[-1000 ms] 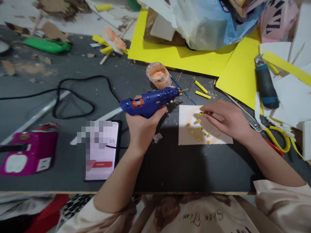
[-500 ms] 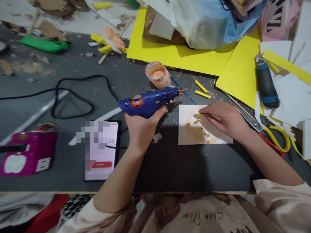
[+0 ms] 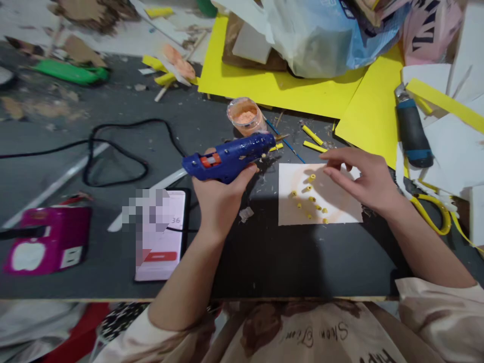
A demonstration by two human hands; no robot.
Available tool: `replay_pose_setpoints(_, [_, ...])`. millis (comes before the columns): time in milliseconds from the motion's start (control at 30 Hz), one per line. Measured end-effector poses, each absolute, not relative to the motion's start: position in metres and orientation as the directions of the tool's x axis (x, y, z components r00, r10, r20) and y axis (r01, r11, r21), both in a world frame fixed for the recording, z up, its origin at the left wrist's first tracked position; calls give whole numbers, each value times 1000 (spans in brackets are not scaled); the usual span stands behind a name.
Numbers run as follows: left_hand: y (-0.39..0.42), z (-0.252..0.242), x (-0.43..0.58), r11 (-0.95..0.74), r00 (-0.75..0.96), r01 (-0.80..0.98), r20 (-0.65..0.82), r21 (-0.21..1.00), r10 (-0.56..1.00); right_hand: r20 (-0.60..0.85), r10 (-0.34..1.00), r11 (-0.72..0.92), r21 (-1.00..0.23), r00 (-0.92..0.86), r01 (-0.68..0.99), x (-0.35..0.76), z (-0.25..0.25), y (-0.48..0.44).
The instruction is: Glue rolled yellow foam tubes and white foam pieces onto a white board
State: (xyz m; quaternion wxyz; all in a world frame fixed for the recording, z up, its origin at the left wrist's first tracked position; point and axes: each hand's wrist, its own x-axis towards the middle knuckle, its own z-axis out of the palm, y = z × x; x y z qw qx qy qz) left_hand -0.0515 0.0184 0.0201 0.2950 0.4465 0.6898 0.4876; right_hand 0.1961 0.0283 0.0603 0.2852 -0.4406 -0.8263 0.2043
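My left hand (image 3: 223,194) is closed around a blue hot glue gun (image 3: 234,157), its nozzle pointing right. Over the right part of a white card (image 3: 293,218) hovers my right hand (image 3: 363,179), its thumb and fingers apart with nothing between them. Several short yellow tube pieces (image 3: 312,199) stand on the card, on and inside a faint orange painted ring. Just behind the card lie longer yellow strips (image 3: 312,134) and a thin blue stick (image 3: 291,143). An open jar of orange paint (image 3: 246,118) stands behind the glue gun.
Left of my forearm lies a phone (image 3: 161,262), with a magenta box (image 3: 47,242) beyond it. The black cord (image 3: 145,121) loops across the table. To the right are yellow-handled scissors (image 3: 433,214) and a utility knife (image 3: 414,131). Yellow sheets (image 3: 317,96) and bags (image 3: 321,40) fill the back.
My right hand has let go of a yellow tube piece, which now stands on the card. The hand has drawn right and its fingers have spread. The glue gun has barely moved.
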Motion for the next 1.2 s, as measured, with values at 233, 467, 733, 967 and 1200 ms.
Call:
replay_pose_setpoints(233, [19,25,-48,117,-476,270,27,956,879,136,791,583,-464,-597,667,168,46,78])
replay_pose_setpoints(467, [20,25,-50,76,-500,246,59,966,864,46,690,679,-384,-722,625,127,19,122])
replay_pose_setpoints(733, [18,23,-49,55,-483,220,60,974,874,188,876,450,-652,-444,611,167,31,89])
replay_pose_setpoints(967, [17,23,-42,171,-414,195,-77,966,907,207,968,251,-847,-145,468,187,22,33])
replay_pose_setpoints(1200, [14,23,-43,161,-350,226,-74,961,934,268,958,282,-838,-98,467,182,14,25])
